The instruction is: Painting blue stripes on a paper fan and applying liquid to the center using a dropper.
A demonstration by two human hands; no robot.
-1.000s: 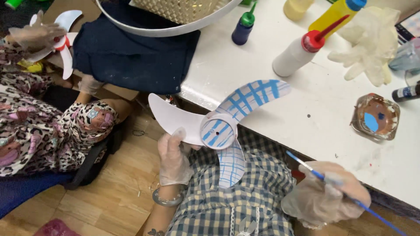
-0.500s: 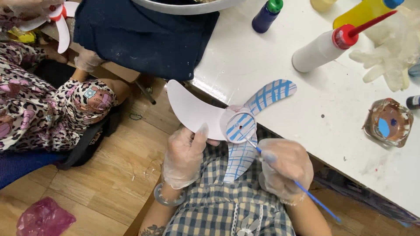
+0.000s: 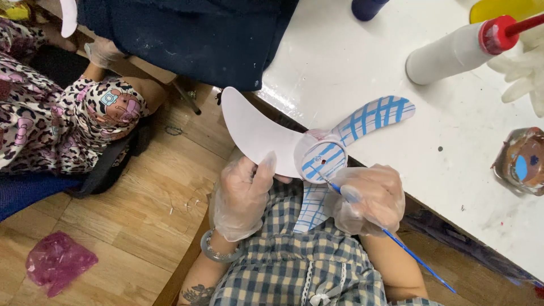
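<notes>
A white three-bladed fan piece (image 3: 266,136) with blue grid lines on two blades is held over my lap at the table's edge. My left hand (image 3: 243,195), in a clear glove, pinches the plain white blade from below. My right hand (image 3: 368,198), also gloved, grips a thin blue paintbrush (image 3: 396,238). The brush tip touches the round hub (image 3: 322,160), which carries blue stripes. One striped blade (image 3: 374,118) lies over the white table; another points down toward my checked shirt.
On the white table (image 3: 362,62) lie a white bottle with a red cap (image 3: 453,51), a small paint cup (image 3: 521,161) and a loose glove (image 3: 524,71). A dark blue cloth (image 3: 187,34) hangs off the table. Another person in patterned clothes (image 3: 62,124) sits at left. A pink bag (image 3: 56,263) lies on the wooden floor.
My right hand came up from the lower right with the brush and set its tip on the hub. The view has closed in on the fan piece.
</notes>
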